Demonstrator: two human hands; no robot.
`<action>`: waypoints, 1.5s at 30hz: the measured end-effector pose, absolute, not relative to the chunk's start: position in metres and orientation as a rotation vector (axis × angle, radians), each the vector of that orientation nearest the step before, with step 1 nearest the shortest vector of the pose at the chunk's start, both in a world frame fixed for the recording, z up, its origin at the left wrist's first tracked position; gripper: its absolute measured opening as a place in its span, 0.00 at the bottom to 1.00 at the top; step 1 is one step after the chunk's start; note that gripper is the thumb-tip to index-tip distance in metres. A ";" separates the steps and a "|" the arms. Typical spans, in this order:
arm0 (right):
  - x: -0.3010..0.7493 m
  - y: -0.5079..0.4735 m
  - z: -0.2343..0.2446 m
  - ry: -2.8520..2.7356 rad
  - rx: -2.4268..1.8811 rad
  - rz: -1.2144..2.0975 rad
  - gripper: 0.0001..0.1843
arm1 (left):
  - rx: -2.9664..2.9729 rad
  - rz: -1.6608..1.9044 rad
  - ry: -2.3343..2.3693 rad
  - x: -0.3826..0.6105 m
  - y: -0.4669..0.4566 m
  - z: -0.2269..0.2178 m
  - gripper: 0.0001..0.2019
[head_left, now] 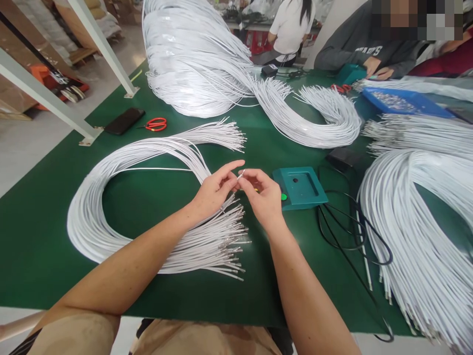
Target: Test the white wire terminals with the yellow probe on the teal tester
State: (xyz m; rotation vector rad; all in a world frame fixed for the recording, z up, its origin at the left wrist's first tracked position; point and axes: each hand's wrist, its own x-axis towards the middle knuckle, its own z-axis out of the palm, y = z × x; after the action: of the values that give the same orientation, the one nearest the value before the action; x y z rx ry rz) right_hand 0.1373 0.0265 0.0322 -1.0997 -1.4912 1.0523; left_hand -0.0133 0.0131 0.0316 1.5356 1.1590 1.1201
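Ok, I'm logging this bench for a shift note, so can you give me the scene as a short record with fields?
left hand: pinches end of thin white wire
right hand: pinches the same wire end
beneath hands: looped bundle of white wires on green table mat
beside right hand: teal plastic box, green button
further back: red-handled scissors, flat black phone

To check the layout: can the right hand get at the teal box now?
Probably yes: the right hand is just beside the teal box, nothing lies between, though it pinches a wire.

The green table [44, 246] carries white wires [88, 217], scissors [155, 124] (red-handled), a phone [124, 121].
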 end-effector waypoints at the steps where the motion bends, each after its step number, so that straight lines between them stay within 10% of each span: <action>1: 0.137 0.026 0.030 -1.570 -1.131 0.932 0.07 | 1.560 1.096 1.158 -0.014 0.013 0.032 0.21; 13: 0.168 0.044 0.028 -2.408 -1.423 -0.113 0.10 | 1.468 0.929 1.185 -0.015 0.029 0.012 0.19; 32: 0.179 0.065 0.030 -2.737 -1.351 -0.003 0.10 | 1.439 0.902 1.316 -0.012 0.031 -0.003 0.13; 45: 0.159 0.069 0.035 -2.412 -1.268 0.727 0.18 | 1.455 0.964 1.165 -0.014 0.029 -0.001 0.12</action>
State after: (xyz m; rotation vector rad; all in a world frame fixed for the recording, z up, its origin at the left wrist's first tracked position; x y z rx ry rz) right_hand 0.1594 0.0691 0.0355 -1.2675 -2.4122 0.7275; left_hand -0.0136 0.0291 -0.0010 1.4550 1.1648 0.9638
